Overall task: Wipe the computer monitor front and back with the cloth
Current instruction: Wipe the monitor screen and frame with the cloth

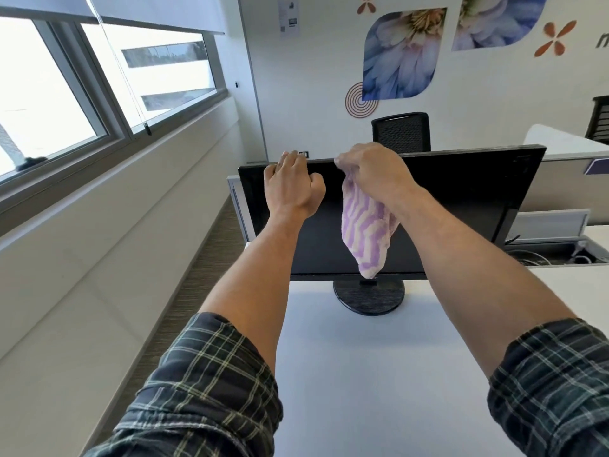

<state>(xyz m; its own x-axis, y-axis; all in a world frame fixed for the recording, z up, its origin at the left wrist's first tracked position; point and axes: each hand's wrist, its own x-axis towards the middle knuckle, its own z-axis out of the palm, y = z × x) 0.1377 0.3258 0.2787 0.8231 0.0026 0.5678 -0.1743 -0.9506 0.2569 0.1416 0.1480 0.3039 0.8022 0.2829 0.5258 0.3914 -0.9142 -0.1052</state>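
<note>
A black computer monitor [461, 199] stands on a round black base [369, 296] on the white desk [379, 374], its dark screen facing me. My left hand [291, 186] grips the monitor's top edge near the left corner, fingers curled over the back. My right hand [374, 171] is at the top edge near the middle, closed on a purple-and-white striped cloth [365, 235]. The cloth hangs down in front of the screen almost to its bottom bezel. The monitor's back is hidden.
A black mesh office chair [402, 131] stands behind the monitor. A cable tray with wires [553, 253] lies to the right. Windows and a sill [99, 127] run along the left wall, with a carpet aisle [197, 275] beside the desk.
</note>
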